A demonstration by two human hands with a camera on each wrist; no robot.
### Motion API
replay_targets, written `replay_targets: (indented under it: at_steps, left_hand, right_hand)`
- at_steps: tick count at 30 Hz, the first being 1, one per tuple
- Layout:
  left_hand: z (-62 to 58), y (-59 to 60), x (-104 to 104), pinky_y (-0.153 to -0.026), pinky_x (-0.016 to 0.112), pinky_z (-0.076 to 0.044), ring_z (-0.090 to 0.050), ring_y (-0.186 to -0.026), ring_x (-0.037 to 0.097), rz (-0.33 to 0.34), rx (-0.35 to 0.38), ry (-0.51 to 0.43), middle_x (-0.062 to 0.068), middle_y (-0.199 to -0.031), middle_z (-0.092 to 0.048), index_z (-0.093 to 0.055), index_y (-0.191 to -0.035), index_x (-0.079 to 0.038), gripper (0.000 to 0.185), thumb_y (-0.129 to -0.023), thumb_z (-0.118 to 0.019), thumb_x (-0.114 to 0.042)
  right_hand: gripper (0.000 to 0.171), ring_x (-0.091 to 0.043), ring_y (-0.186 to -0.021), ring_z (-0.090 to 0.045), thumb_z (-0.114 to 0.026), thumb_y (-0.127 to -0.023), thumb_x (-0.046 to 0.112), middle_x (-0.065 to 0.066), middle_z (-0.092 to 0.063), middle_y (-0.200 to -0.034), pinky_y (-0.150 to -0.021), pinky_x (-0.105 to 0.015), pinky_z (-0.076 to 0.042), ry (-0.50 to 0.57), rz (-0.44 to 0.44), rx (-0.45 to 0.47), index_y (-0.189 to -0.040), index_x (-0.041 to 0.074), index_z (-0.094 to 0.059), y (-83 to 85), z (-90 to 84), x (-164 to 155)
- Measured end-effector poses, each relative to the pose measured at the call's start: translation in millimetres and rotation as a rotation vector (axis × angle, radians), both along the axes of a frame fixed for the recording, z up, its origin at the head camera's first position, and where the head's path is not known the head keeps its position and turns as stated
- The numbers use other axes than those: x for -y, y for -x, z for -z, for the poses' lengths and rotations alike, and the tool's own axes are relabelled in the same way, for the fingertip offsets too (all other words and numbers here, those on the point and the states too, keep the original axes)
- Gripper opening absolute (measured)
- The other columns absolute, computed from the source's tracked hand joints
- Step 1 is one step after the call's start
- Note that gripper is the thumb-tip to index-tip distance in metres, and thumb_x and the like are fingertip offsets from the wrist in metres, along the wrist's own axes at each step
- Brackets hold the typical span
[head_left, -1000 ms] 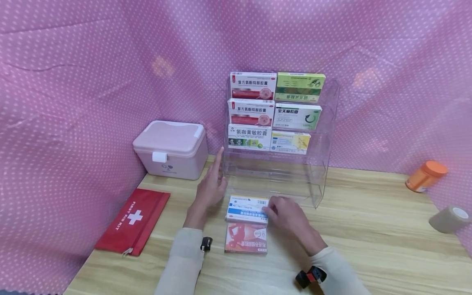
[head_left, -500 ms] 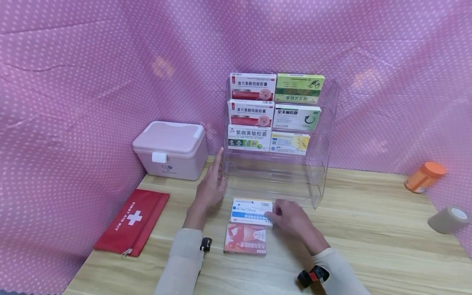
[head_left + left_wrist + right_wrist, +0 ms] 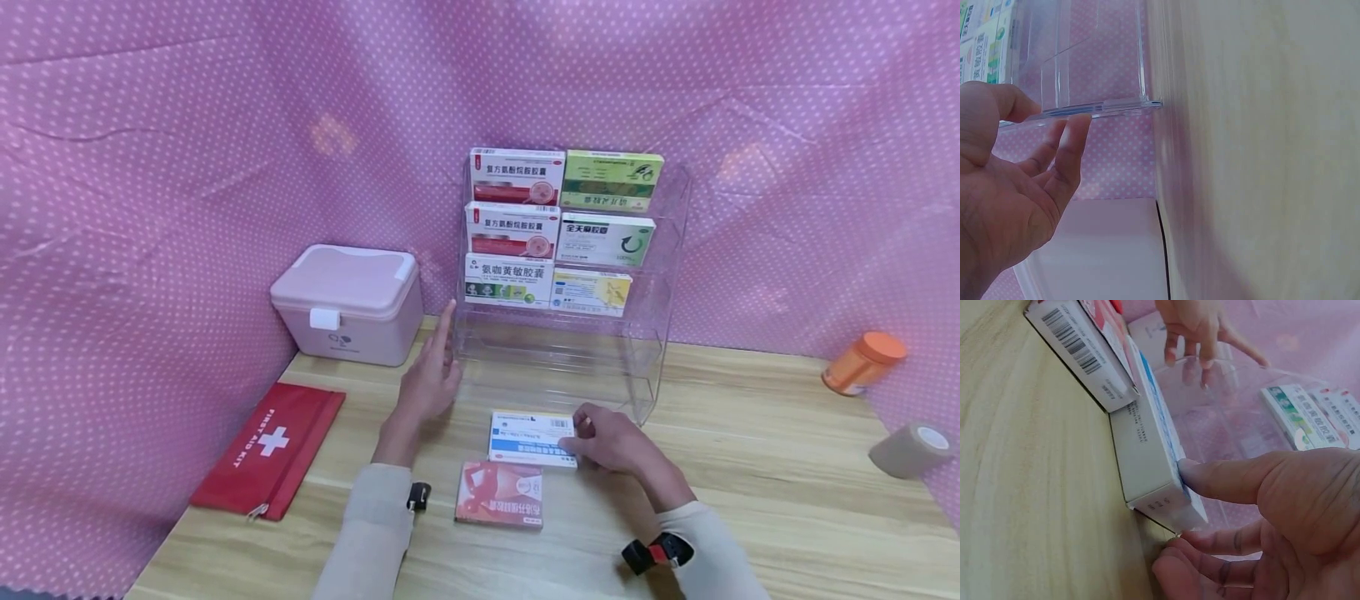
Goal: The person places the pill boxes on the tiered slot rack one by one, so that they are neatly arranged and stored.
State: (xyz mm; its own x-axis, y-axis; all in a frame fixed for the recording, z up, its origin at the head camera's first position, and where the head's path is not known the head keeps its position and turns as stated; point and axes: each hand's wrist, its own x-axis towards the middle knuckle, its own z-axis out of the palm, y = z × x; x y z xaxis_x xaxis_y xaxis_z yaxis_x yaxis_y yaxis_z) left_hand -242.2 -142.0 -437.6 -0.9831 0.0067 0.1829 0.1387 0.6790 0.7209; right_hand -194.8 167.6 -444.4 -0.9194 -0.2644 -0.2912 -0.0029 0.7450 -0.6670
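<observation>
A clear acrylic display rack (image 3: 555,379) stands at the back of the table, with several medicine boxes on its upper tiers. My left hand (image 3: 431,375) pinches the rack's left side panel, thumb on one face and fingers on the other, as the left wrist view shows. My right hand (image 3: 615,437) holds the right end of a blue-and-white medicine box (image 3: 525,437), its thumb (image 3: 1222,479) on the printed top and the fingers at the end and far edge. This box lies flat before the rack. A pink-red medicine box (image 3: 498,496) lies just nearer to me.
To the left are a pink lidded medicine case (image 3: 352,308) and a red first aid pouch (image 3: 270,450). An orange bottle (image 3: 862,364) and a tan bandage roll (image 3: 903,450) lie at the far right. A pink dotted cloth (image 3: 795,208) hangs behind the table.
My right hand has slid the blue-and-white medicine box to the right and slightly toward me. The pink-red box has shifted a little toward me. My left hand keeps its place on the rack.
</observation>
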Motion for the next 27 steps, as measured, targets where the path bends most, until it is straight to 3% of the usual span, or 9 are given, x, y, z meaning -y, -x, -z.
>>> replay_targets:
  at_steps: [2,7,11,21,27]
  left_hand:
    - [-0.4,0.0,-0.1,-0.102,0.065,-0.059,-0.064,-0.132,0.04,0.002,0.001,-0.003,0.015,-0.156,-0.052,0.011,-0.16,-0.07,0.114,-0.101,-0.061,-0.005]
    - [-1.6,-0.3,-0.5,-0.102,0.065,-0.06,-0.064,-0.132,0.04,-0.003,0.001,-0.003,0.015,-0.157,-0.052,0.011,-0.159,-0.07,0.115,-0.1,-0.061,-0.004]
    - [-1.9,-0.1,-0.4,-0.102,0.066,-0.06,-0.064,-0.132,0.04,-0.006,-0.006,-0.004,0.016,-0.156,-0.052,0.011,-0.159,-0.07,0.116,-0.1,-0.062,-0.003]
    - [0.4,1.3,-0.3,-0.1,0.064,-0.061,-0.065,-0.13,0.04,0.002,-0.019,0.001,0.017,-0.153,-0.054,0.01,-0.161,-0.069,0.115,-0.099,-0.062,-0.003]
    - [0.8,0.9,-0.7,-0.101,0.065,-0.06,-0.065,-0.13,0.04,0.001,-0.02,0.0,0.017,-0.153,-0.054,0.01,-0.161,-0.068,0.115,-0.1,-0.061,-0.003]
  right_hand:
    - [0.034,-0.019,-0.071,-0.065,-0.081,-0.096,0.028,-0.009,-0.07,-0.097,-0.061,-0.031,-0.059,0.025,-0.006,0.021,-0.117,0.007,-0.064,-0.5,-0.6,-0.7]
    - [0.048,-0.021,-0.065,-0.067,-0.078,-0.098,0.02,-0.012,-0.07,-0.092,-0.06,-0.034,-0.062,0.099,-0.033,0.078,-0.136,0.0,-0.057,-1.7,-1.4,-2.4]
    - [0.055,-0.021,-0.063,-0.068,-0.078,-0.098,0.019,-0.012,-0.07,-0.091,-0.06,-0.035,-0.063,0.115,-0.038,0.091,-0.145,0.001,-0.054,-1.4,-0.5,-3.7]
    - [0.046,-0.021,-0.064,-0.069,-0.078,-0.098,0.019,-0.013,-0.07,-0.098,-0.058,-0.035,-0.064,0.126,-0.061,0.075,-0.136,0.004,-0.058,0.0,-0.4,-5.9]
    - [0.038,-0.021,-0.065,-0.069,-0.077,-0.099,0.018,-0.01,-0.071,-0.093,-0.06,-0.034,-0.063,0.114,-0.068,0.074,-0.13,0.006,-0.059,0.2,1.1,-6.9]
